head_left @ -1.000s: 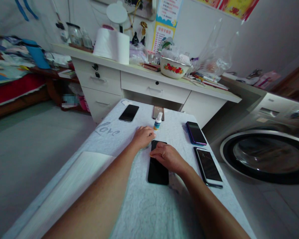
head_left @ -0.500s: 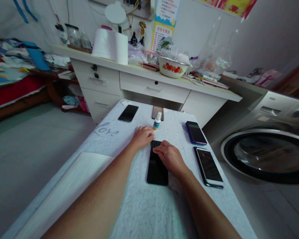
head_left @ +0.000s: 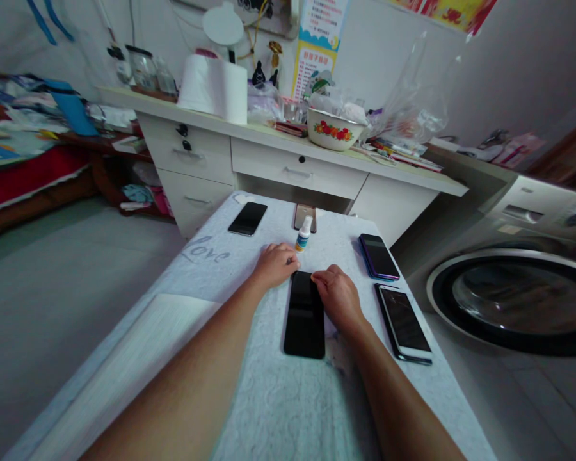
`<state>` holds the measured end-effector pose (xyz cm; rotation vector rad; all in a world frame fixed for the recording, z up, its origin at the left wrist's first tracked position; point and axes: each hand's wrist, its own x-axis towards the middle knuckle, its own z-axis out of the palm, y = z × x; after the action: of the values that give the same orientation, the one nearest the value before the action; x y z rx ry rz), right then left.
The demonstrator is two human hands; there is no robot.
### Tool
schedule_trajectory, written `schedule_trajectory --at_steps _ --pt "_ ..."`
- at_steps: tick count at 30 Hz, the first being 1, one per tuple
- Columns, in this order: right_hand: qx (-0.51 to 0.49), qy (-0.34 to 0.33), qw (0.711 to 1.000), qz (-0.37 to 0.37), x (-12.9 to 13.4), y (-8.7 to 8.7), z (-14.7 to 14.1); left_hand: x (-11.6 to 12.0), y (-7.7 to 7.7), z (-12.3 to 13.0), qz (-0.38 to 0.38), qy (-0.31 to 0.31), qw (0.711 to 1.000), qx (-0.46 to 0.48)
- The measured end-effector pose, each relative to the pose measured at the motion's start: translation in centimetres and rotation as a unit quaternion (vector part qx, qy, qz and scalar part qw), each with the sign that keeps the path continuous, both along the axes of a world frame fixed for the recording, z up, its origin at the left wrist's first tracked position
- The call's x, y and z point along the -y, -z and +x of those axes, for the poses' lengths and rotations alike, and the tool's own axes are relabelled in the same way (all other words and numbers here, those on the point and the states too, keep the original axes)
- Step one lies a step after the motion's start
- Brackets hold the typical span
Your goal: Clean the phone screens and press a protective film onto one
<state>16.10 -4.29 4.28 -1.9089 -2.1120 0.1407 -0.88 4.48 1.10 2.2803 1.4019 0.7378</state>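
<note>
A black phone (head_left: 304, 320) lies face up on the cloth-covered table (head_left: 269, 397). My left hand (head_left: 275, 264) rests by its top left corner, fingers curled; whatever it may hold is hidden. At the top right corner of the phone is my right hand (head_left: 335, 293), its fingers pinched together on something too small to make out. Just beyond my hands stands a small white spray bottle (head_left: 304, 234) with a blue and orange label.
Another phone (head_left: 248, 219) lies at the far left, a gold one (head_left: 305, 218) behind the bottle. Stacked phones (head_left: 379, 257) and a white-framed phone (head_left: 406, 322) lie along the right edge. Behind are a white cabinet (head_left: 192, 166) and a washing machine (head_left: 532, 218).
My right hand has moved right across the black phone, from the upper middle of its screen to its top right corner. My left hand has stayed in place.
</note>
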Motion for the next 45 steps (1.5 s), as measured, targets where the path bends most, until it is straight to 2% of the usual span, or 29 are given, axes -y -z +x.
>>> schedule_trajectory --at_steps 4,11,14,34,45 --pt "0.014 0.001 1.000 0.002 -0.1 -0.2 -0.6 0.1 -0.1 0.0 -0.001 -0.002 1.000 -0.001" --pt "0.034 -0.066 0.997 0.003 -0.2 -0.2 -1.7 0.0 0.0 0.0 0.008 0.004 1.000 -0.009" --pt "0.043 -0.074 0.996 -0.003 -0.2 -0.2 -1.9 0.1 -0.1 0.0 0.009 -0.001 1.000 -0.014" --pt "0.016 0.016 1.000 0.004 0.2 -0.3 0.8 0.2 -0.3 0.0 0.002 0.005 1.000 -0.010" --pt "0.018 0.003 1.000 0.007 0.5 -0.2 1.0 0.1 -0.3 -0.1 0.003 0.007 1.000 -0.010"
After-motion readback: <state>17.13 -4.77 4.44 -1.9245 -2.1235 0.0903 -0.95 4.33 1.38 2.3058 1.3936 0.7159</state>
